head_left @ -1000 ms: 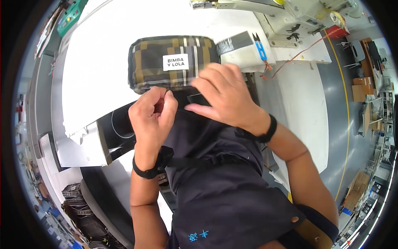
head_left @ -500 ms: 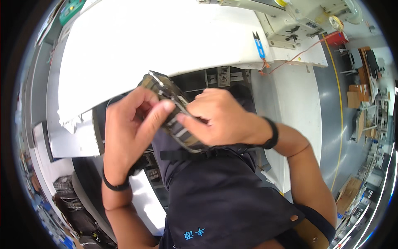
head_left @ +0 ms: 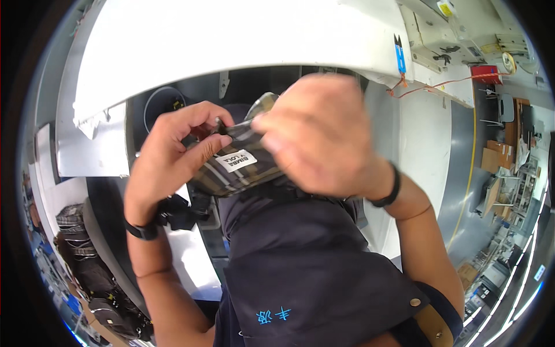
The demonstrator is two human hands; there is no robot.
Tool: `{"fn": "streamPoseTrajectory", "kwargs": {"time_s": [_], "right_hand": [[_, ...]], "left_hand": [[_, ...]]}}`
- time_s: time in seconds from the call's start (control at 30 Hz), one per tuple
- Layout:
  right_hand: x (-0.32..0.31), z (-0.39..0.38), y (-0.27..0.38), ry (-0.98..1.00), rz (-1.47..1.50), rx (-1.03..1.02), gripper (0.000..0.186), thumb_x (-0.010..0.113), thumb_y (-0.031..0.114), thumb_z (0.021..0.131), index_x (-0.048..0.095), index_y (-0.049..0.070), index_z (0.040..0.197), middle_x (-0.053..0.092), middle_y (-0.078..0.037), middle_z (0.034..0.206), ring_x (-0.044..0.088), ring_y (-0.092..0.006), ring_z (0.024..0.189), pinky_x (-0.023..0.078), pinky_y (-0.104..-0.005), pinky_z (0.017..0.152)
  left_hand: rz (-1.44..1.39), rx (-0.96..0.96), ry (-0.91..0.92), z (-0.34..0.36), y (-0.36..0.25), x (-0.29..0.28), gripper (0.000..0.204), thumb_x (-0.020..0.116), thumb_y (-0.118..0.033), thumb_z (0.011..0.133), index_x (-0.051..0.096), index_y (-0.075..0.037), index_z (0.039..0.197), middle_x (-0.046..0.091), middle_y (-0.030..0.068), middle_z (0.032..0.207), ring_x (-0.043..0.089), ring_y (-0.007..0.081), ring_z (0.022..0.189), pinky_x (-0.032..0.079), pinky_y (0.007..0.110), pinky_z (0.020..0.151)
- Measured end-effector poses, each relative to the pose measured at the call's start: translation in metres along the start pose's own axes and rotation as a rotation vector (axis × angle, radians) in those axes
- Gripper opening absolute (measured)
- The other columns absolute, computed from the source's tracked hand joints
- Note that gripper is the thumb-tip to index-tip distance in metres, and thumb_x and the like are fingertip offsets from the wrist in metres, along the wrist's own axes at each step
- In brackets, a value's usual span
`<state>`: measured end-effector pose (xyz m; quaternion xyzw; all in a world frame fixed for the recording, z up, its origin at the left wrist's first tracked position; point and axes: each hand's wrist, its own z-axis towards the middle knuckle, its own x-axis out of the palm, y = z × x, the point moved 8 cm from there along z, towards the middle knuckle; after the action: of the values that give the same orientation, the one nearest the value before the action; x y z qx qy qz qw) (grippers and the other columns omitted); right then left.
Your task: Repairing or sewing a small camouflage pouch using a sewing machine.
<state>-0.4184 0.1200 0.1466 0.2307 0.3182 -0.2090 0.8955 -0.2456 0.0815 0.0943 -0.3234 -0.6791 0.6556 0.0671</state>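
An olive and black plaid pouch [head_left: 243, 176] with a white sewn label hangs over my lap below the table's front edge, tilted, its top edge toward the table. My left hand [head_left: 173, 147] pinches its upper left edge between thumb and fingers, beside a small dark piece that may be the zipper end. My right hand [head_left: 315, 133] is blurred over the pouch's right part, its curled fingers on the upper edge. Part of the pouch is hidden behind that hand.
Ahead are a white table [head_left: 243, 34], blue thread snips [head_left: 400, 58] near its right end and a sewing machine [head_left: 439, 34] with an orange cord. Plaid and black bags [head_left: 87, 260] are piled at lower left. A grey aisle [head_left: 457, 191] runs along the right.
The pouch has left the tabletop for my lap and turned, its label now upside down. My left hand moved left and stays pinched on it; my right hand closed on it and rose.
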Motion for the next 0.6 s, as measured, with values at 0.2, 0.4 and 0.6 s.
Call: {"fn": "streamPoseTrajectory", "kwargs": {"time_s": [0.2,0.4,0.6], "right_hand": [[0.074,-0.083,-0.044,0.73,0.867,0.754,0.02,0.068,0.017,0.097,0.073,0.001,0.108,0.07,-0.007,0.093,0.062,-0.0122,0.08,0.05,-0.0283,0.072],[0.104,-0.132,-0.056,0.529,1.204,1.029,0.03,0.063,0.014,0.101,0.067,0.001,0.128,0.074,-0.006,0.113,0.065,-0.0079,0.102,0.051,-0.0235,0.09],[0.109,-0.117,-0.05,0.542,1.429,0.974,0.027,0.066,0.013,0.099,0.072,0.003,0.123,0.075,-0.004,0.109,0.066,-0.0087,0.101,0.051,-0.0241,0.091]], "left_hand": [[-0.266,-0.091,0.308,0.012,0.027,0.058,0.029,0.073,0.005,0.087,0.06,-0.005,0.111,0.067,0.0007,0.09,0.06,0.0069,0.086,0.051,0.025,0.084],[0.318,0.199,0.036,0.012,0.065,0.065,0.026,0.078,-0.023,0.087,0.068,0.0,0.095,0.065,0.0114,0.079,0.061,0.0288,0.073,0.046,0.036,0.067],[-0.037,0.14,0.254,0.018,0.077,0.068,0.017,0.074,-0.017,0.09,0.072,-0.001,0.095,0.066,0.0107,0.082,0.061,0.024,0.077,0.045,0.035,0.074]]}}
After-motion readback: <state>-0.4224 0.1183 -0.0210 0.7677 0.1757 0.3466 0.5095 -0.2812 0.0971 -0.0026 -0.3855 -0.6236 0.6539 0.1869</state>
